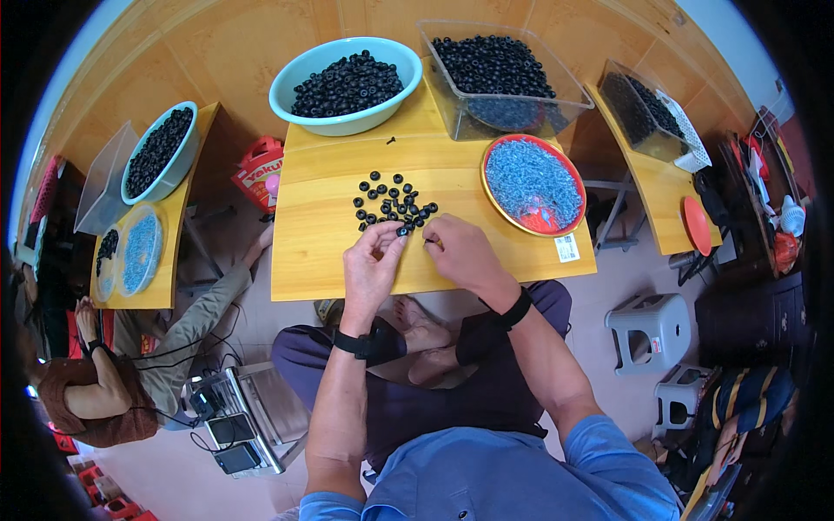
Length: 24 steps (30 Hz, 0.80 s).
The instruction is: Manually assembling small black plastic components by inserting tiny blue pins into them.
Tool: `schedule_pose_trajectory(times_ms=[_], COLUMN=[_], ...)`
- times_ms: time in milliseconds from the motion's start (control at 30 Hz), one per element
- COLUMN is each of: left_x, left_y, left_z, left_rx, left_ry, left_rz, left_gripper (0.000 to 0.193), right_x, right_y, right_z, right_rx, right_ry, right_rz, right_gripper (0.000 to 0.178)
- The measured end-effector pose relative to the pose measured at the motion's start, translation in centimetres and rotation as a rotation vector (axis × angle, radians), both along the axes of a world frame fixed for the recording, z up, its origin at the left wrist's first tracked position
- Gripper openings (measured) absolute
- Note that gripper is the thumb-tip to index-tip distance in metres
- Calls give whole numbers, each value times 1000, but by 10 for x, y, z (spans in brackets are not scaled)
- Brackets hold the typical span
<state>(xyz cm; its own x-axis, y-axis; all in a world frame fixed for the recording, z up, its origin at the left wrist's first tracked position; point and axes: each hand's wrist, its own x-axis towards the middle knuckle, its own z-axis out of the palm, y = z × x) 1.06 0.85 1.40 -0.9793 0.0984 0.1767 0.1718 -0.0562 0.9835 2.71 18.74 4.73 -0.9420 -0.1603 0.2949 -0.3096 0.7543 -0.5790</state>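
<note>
My left hand (373, 256) pinches a small black round part (402, 232) between thumb and fingertips, over the near half of the yellow table. Close to its right, my right hand (465, 252) has its fingers closed in a pinch. A tiny dark bit shows at those fingertips, too small to name. Just beyond both hands lies a loose cluster of black ring-like parts (383, 191), several with a hole in the middle. To the right, a red dish with a gold rim (486, 195) holds a heap of small blue-silver pieces (532, 178).
A light-blue basin (287, 97) and a clear plastic bin (452, 122), both full of black parts, stand at the table's far edge. A small dark piece (391, 140) lies near the basin. Another person (109, 382) sits at a left table. Grey stools (647, 330) stand at right.
</note>
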Motion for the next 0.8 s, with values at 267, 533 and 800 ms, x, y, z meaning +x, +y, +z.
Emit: schedule_pose_trajectory(times_ms=[267, 533, 800], left_x=[3, 4, 4], left_y=[-3, -4, -2], left_z=[7, 8, 4], left_rx=[-119, -224, -206], left_ry=[-50, -12, 56], left_rz=[-116, -139, -108], left_gripper=[20, 20, 20], right_x=[3, 4, 8], right_y=[13, 6, 4], right_z=[-8, -11, -8], right_rx=[-828, -1062, -891], right_ry=[-398, -342, -259], right_rz=[12, -6, -37], right_gripper=[19, 19, 15])
